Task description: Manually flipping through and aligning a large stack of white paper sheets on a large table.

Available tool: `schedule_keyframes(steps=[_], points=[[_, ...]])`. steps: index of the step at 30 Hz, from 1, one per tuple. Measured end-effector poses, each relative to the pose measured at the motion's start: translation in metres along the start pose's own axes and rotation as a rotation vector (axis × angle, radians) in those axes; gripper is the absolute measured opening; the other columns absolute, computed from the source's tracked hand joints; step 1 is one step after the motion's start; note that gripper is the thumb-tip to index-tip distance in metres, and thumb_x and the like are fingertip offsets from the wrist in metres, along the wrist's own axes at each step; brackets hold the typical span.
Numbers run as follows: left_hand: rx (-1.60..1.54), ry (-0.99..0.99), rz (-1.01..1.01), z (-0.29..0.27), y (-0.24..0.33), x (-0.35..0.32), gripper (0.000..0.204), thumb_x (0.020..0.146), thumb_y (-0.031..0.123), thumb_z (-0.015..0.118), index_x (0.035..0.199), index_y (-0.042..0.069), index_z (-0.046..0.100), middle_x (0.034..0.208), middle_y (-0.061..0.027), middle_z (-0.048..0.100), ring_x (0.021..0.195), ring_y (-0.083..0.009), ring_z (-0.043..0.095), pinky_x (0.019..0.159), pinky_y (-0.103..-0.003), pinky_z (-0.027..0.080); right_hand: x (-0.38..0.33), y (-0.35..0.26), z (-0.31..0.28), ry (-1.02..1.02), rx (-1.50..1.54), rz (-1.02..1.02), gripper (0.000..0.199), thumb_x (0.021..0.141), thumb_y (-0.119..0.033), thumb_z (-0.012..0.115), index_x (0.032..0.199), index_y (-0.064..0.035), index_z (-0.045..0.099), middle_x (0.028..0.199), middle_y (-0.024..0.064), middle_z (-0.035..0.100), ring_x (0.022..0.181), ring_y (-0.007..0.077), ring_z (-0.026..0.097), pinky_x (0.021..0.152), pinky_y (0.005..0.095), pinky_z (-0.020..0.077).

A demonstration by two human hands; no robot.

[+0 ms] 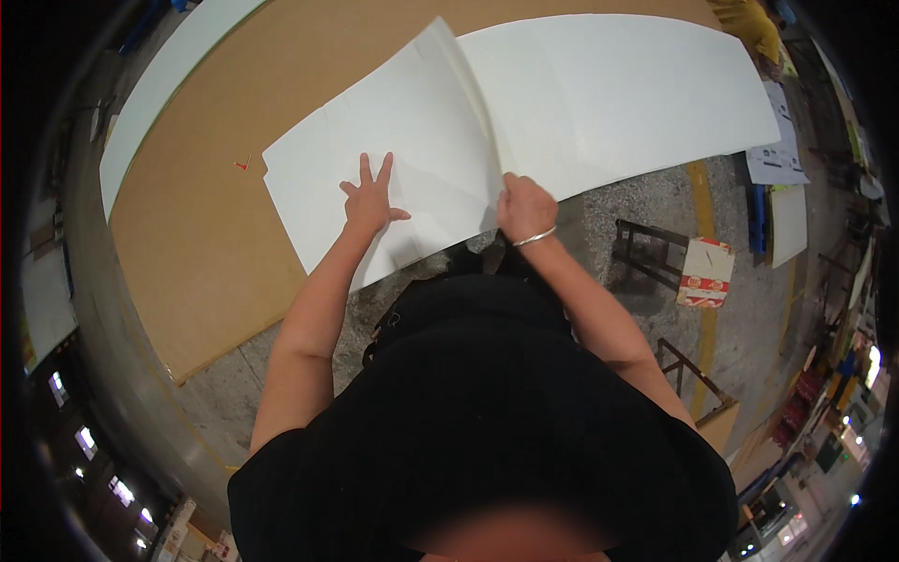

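A large white sheet [618, 94] of stiff board or foam lies across a brown board [215, 140]. A raised fold or edge runs up its middle from my right hand to the far side. My left hand [369, 203] rests on the left panel of the sheet with fingers spread, pressing nothing else. Closed around the near end of the raised edge is my right hand [528, 208], a bracelet at its wrist. Whether the sheet is one folded piece or two overlapping pieces I cannot tell.
A small red tool [242, 165] lies on the brown board, left of the sheet. On the right floor stands a stool-like frame with a cardboard-covered top [704, 272]. A person in yellow [749, 26] is at the far right, near a printed sheet [775, 140].
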State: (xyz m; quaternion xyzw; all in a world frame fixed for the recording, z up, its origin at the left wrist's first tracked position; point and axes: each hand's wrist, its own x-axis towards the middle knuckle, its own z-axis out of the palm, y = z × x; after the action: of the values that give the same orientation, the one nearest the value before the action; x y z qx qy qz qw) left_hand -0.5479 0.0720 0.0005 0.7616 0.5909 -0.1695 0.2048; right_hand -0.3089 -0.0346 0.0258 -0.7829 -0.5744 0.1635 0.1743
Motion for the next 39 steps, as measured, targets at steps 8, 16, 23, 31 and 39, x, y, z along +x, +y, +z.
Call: schedule_keyframes(steps=[8, 16, 23, 31, 39], points=[[0.073, -0.003, 0.034, -0.003, 0.002, 0.003, 0.12, 0.052, 0.037, 0.09, 0.147, 0.031, 0.017, 0.153, -0.0166, 0.01, 0.115, -0.0584, 0.035, 0.072, -0.046, 0.057, -0.013, 0.071, 0.022, -0.357, 1.679, 0.326, 0.06, 0.083, -0.015, 0.07, 0.134, -0.0045, 0.041, 0.121, 0.0079, 0.057, 0.109, 0.0216, 0.056, 0.092, 0.0347, 0.0453], [0.068, 0.016, 0.058, 0.002, -0.004, 0.0, 0.12, 0.052, 0.036, 0.089, 0.148, 0.03, 0.017, 0.153, -0.0173, 0.009, 0.113, -0.0574, 0.038, 0.071, -0.047, 0.056, -0.031, 0.048, 0.058, -0.304, 1.862, 0.338, 0.051, 0.077, -0.006, 0.071, 0.124, -0.001, 0.05, 0.112, 0.0074, 0.061, 0.104, 0.0212, 0.059, 0.086, 0.0337, 0.0484], [0.042, -0.023, 0.033, 0.001, -0.008, -0.003, 0.12, 0.053, 0.036, 0.088, 0.148, 0.029, 0.016, 0.154, -0.0171, 0.009, 0.114, -0.0591, 0.038, 0.072, -0.047, 0.056, -0.021, -0.003, 0.042, -0.166, 0.504, 0.021, 0.061, 0.074, -0.01, 0.064, 0.13, 0.0043, 0.044, 0.116, 0.0186, 0.057, 0.097, 0.0282, 0.059, 0.082, 0.0368, 0.0478], [0.092, -0.006, 0.044, 0.011, -0.009, 0.002, 0.121, 0.054, 0.036, 0.088, 0.149, 0.03, 0.013, 0.154, -0.0165, 0.006, 0.11, -0.0534, 0.041, 0.072, -0.046, 0.056, -0.031, -0.007, 0.051, 0.191, 0.717, -0.274, 0.066, 0.076, -0.004, 0.058, 0.137, 0.0021, 0.033, 0.127, 0.0259, 0.047, 0.113, 0.0376, 0.052, 0.093, 0.0398, 0.0429], [0.121, 0.01, 0.061, 0.005, -0.005, 0.002, 0.121, 0.053, 0.036, 0.088, 0.149, 0.031, 0.014, 0.154, -0.0166, 0.008, 0.107, -0.0511, 0.043, 0.075, -0.048, 0.055, -0.017, 0.062, 0.035, 0.042, 0.811, 0.433, 0.036, 0.088, -0.033, 0.058, 0.099, 0.0011, 0.058, 0.081, 0.0201, 0.063, 0.078, 0.0341, 0.063, 0.07, 0.0384, 0.0483]])
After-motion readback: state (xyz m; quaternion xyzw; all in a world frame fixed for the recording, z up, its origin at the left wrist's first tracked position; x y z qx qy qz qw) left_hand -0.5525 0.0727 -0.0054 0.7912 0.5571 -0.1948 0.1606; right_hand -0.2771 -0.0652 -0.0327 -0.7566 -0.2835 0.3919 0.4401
